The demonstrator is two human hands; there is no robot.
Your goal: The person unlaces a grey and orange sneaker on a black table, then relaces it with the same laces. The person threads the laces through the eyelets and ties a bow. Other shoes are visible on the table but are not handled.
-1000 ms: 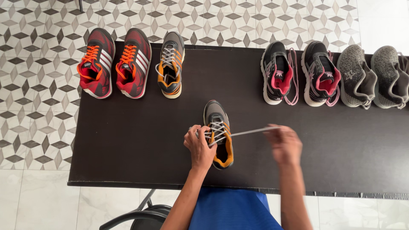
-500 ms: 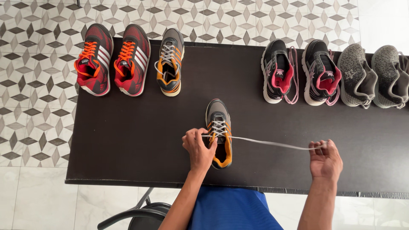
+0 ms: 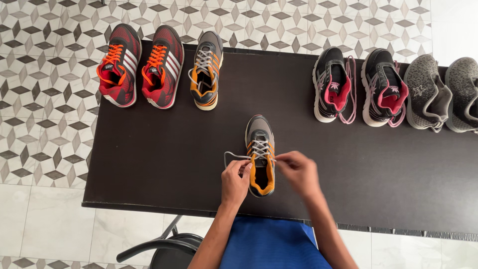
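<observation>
Right hand [image 3: 298,172], earlier stretched far right of the grey-orange shoe [image 3: 260,154] mid-table, now pinches its lace just beside the tongue; left hand [image 3: 235,180] grips the looped lace [image 3: 231,155].

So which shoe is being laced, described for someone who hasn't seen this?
On the black table, a row of shoes lines the far edge. The laced shoe sits alone near the front edge between both hands, grey with orange lining and white laces.
</observation>
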